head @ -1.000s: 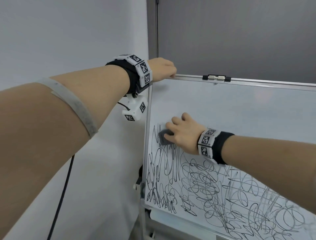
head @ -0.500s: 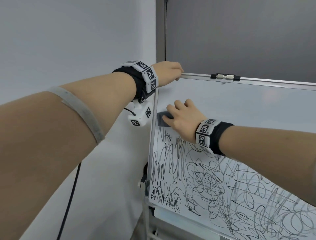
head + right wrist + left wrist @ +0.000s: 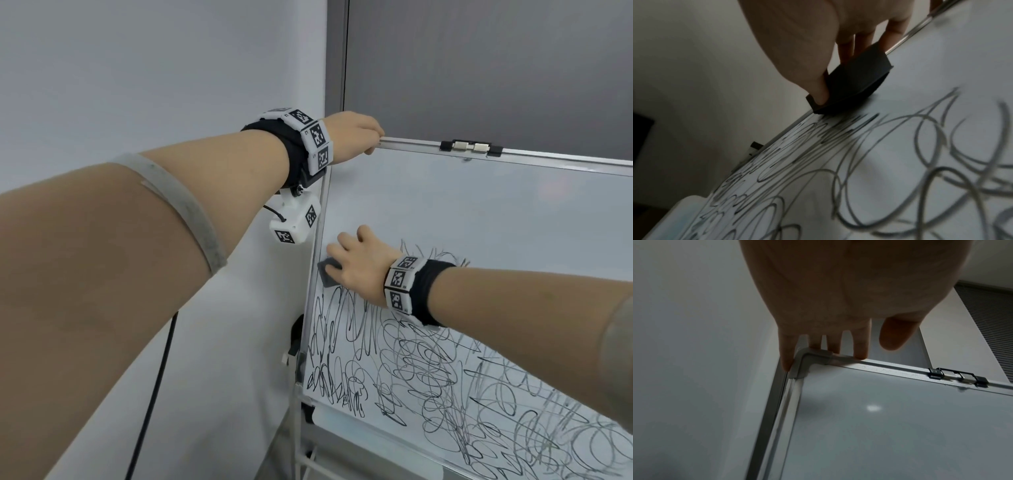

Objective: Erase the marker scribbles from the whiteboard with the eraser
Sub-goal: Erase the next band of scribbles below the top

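The whiteboard [image 3: 479, 212] stands tilted on its stand, its upper part wiped and its lower part covered in black marker scribbles [image 3: 411, 370]. My right hand [image 3: 356, 267] grips the dark grey eraser [image 3: 328, 273] and presses it flat on the board beside the left frame, just above the scribbles. In the right wrist view the thumb and fingers pinch the eraser [image 3: 855, 81] by its sides, with blurred scribbles [image 3: 879, 162] below. My left hand [image 3: 359, 132] holds the board's top left corner; its fingers [image 3: 860, 347] hook over the top frame by the corner piece [image 3: 807, 363].
A pale wall [image 3: 154, 85] runs close along the board's left edge, and a grey panel [image 3: 479, 68] rises behind it. A metal clip [image 3: 471, 147] sits on the top frame. A black cable [image 3: 154, 394] hangs by the wall. The marker tray [image 3: 342, 421] runs under the board.
My right hand slid the eraser up along the left frame, then back down. The top of the scribbles at the left edge is gone. My left hand stayed on the corner.
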`<state>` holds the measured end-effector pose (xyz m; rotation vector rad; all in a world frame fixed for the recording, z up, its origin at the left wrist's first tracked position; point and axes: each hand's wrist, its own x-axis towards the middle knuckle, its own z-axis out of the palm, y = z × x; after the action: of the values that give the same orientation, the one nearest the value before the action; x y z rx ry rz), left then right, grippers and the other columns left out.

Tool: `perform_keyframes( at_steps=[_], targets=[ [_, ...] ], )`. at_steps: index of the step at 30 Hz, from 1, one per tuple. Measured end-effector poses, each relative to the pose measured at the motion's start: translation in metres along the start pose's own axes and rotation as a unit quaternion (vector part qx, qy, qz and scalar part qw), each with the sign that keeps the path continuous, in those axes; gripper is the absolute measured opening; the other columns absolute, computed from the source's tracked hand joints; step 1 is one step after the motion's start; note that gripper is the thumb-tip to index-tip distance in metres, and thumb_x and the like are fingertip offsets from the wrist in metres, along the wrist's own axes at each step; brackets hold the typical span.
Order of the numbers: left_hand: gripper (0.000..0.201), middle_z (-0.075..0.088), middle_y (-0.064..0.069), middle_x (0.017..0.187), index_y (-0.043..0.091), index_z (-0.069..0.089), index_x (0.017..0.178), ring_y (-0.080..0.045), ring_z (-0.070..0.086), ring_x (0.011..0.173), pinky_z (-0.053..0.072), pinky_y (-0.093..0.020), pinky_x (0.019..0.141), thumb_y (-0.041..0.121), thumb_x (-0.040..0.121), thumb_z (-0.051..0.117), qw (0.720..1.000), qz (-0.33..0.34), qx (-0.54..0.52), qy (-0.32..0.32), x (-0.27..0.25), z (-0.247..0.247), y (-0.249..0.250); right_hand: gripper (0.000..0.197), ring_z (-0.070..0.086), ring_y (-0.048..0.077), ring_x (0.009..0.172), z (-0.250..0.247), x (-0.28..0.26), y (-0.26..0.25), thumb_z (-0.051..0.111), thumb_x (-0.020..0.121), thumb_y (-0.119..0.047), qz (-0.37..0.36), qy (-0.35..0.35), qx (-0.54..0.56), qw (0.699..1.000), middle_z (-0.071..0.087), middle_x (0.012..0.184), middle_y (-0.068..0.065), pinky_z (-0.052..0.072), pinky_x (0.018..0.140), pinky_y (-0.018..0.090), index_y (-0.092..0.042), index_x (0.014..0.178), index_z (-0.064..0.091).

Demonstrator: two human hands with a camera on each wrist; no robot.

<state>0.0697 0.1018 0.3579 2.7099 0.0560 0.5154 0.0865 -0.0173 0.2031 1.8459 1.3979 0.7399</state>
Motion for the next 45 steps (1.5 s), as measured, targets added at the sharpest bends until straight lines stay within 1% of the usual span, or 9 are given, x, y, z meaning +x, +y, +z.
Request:
perform_keyframes(
  at_steps=[5,11,20,23,27,32,36,41,45],
  targets=[
    [0.045,0.060,0.004,0.104,0.020,0.064,0.122,-0.016,0.052,0.102,0.040,-0.024,0.086,0.026,0.083,0.044,1.000,-0.003,-0.001,0.000,-0.004,-0.002,-0.006,0.046,0.044,0.032,0.101,-0.015,0.008,0.025,0.046,0.071,-0.013,0.059,0.059,-0.019,0.996,0.048,0.112,0.011,0.038,0.081,0.044,-0.015,0.115,0.057],
    [0.036,0.056,0.004,0.105,0.017,0.065,0.122,-0.014,0.048,0.095,0.033,-0.009,0.065,0.014,0.092,0.046,1.000,0.016,0.010,0.021,0.006,0.002,-0.004,0.042,0.033,0.035,0.125,-0.004,0.007,-0.010,0.052,0.091,-0.025,-0.032,-0.033,-0.003,0.999,0.039,0.136,0.010,0.030,0.104,0.054,-0.015,0.132,0.049],
    [0.037,0.055,0.004,0.108,0.016,0.065,0.123,-0.013,0.047,0.098,0.032,-0.008,0.065,0.013,0.090,0.048,0.998,0.022,0.043,0.030,0.009,0.001,-0.006,0.038,0.043,0.032,0.107,-0.006,0.006,0.013,0.057,0.083,-0.022,0.027,0.038,-0.012,0.999,0.047,0.119,0.008,0.038,0.085,0.045,-0.019,0.121,0.056],
    [0.034,0.057,0.001,0.101,0.014,0.066,0.118,-0.017,0.050,0.093,0.037,-0.017,0.068,0.015,0.091,0.046,0.998,0.017,0.048,0.030,0.009,0.003,-0.003,0.038,0.039,0.032,0.114,0.003,-0.001,0.002,0.050,0.089,-0.019,0.003,0.019,0.017,1.000,0.042,0.127,0.008,0.035,0.089,0.045,-0.017,0.127,0.052],
    [0.029,0.062,-0.001,0.093,0.019,0.057,0.111,-0.028,0.057,0.088,0.039,-0.035,0.074,0.026,0.089,0.039,0.997,0.000,0.064,0.051,0.007,0.008,-0.009,0.044,0.044,0.032,0.103,0.004,-0.012,0.022,0.055,0.081,-0.018,0.062,0.084,0.017,0.994,0.047,0.117,0.010,0.038,0.082,0.043,-0.019,0.125,0.056],
    [0.027,0.053,-0.003,0.085,0.017,0.047,0.092,-0.032,0.052,0.093,0.032,-0.036,0.079,0.035,0.094,0.027,0.991,-0.013,0.118,0.059,0.015,0.008,0.011,0.055,0.042,0.030,0.090,0.022,-0.041,0.039,0.068,0.062,-0.017,0.106,0.118,0.027,0.987,0.049,0.101,0.011,0.041,0.076,0.043,-0.021,0.117,0.066],
    [0.034,0.042,0.005,0.074,0.024,0.039,0.070,-0.020,0.045,0.091,0.037,-0.024,0.065,0.025,0.102,0.030,0.993,0.004,0.113,0.034,0.025,0.014,0.041,0.042,0.044,0.029,0.090,0.027,-0.057,0.031,0.062,0.068,-0.013,0.101,0.110,0.065,0.987,0.051,0.100,0.008,0.042,0.075,0.041,-0.021,0.109,0.067],
    [0.036,0.059,-0.017,0.110,-0.002,0.058,0.104,-0.030,0.052,0.100,0.040,-0.038,0.087,0.020,0.098,0.031,0.992,0.082,0.095,-0.035,0.038,0.041,0.074,0.051,0.046,0.032,0.097,0.031,-0.070,0.035,0.063,0.070,-0.014,0.158,0.102,0.093,0.978,0.052,0.111,0.011,0.042,0.078,0.043,-0.017,0.121,0.061],
    [0.035,0.047,-0.004,0.075,0.013,0.048,0.080,-0.026,0.042,0.073,0.030,-0.034,0.061,0.039,0.086,0.026,0.988,0.070,0.139,-0.006,0.045,0.049,0.076,0.048,0.045,0.033,0.112,0.042,-0.093,0.019,0.041,0.086,-0.014,0.065,0.012,0.088,0.994,0.049,0.125,0.010,0.036,0.094,0.048,-0.019,0.131,0.054]
  ],
)
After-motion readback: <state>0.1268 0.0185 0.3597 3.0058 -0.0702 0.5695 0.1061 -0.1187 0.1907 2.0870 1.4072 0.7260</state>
